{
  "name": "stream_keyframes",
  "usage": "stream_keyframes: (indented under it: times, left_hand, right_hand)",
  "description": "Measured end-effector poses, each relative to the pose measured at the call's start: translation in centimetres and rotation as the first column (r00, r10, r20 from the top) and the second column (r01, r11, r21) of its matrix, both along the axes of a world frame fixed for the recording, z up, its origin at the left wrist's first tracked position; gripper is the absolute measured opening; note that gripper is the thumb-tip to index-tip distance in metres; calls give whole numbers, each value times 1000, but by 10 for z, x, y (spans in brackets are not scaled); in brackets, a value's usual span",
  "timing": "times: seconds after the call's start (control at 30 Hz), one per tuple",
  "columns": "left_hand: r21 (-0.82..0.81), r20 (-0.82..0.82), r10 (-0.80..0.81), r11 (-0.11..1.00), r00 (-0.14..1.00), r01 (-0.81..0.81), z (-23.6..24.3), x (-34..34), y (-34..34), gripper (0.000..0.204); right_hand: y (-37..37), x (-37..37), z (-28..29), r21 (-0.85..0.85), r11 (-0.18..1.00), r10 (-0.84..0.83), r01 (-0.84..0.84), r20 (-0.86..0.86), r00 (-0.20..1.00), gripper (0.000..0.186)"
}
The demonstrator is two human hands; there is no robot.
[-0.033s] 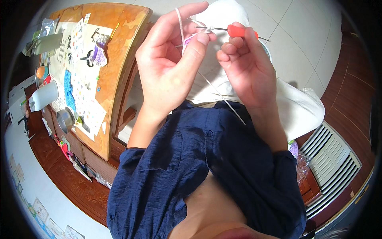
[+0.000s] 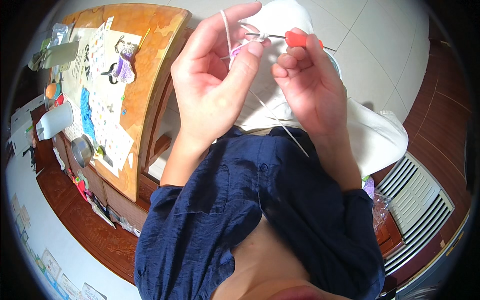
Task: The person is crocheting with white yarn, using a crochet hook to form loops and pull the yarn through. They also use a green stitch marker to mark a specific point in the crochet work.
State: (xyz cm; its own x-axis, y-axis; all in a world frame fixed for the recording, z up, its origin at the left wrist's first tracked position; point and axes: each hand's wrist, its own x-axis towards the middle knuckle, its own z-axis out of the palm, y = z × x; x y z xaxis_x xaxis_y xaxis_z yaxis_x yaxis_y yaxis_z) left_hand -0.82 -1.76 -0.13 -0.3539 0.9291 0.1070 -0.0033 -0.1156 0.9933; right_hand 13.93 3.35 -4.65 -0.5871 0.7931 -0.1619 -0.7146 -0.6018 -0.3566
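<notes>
Between the thumb and fingers of my left hand [image 2: 212, 85] is pinched a small crochet piece [image 2: 239, 50], white with some pink-lilac, mostly hidden by the thumb. White yarn [image 2: 226, 29] loops over the raised left index finger, and a strand hangs down across my dark blue shirt. My right hand [image 2: 315, 82] grips the red handle of a crochet hook [image 2: 296, 39]. Its thin dark shaft points left and passes through white loops just above the left thumb tip. The right fingers are curled, close to the left hand but apart from it.
At left stands a wooden table [image 2: 162, 30] with scissors [image 2: 109, 74], a purple-and-white crocheted piece [image 2: 125, 64], a blue knitted strip [image 2: 87, 112], paper sheets and a metal cup [image 2: 82, 151]. My lap holds white cloth [image 2: 375, 130]. A slatted white stool [image 2: 417, 200] stands at lower right.
</notes>
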Motion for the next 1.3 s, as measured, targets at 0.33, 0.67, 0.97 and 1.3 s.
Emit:
stream_keyframes:
  times: [0.33,0.67,0.97,1.3]
  left_hand:
    - [5,19,51,999,998,-52,3,2,0,39]
    - [-61,24,50,997,998,-49,4,-1,0,38]
    - [-10,213,-6,1000,977,8,-4,-2,4,45]
    - [125,409,-63,992,910,12,-14,6,11,49]
  right_hand:
    - [0,-5,-3,-51,998,35,-38,-65,997,35]
    - [-13,-9,12,469,852,-400,233,298,867,30]
    - [-10,-18,4,997,-1,-906,-83,34,421,32]
    - [1,-27,-6,981,-169,-939,-99,-129,318,37]
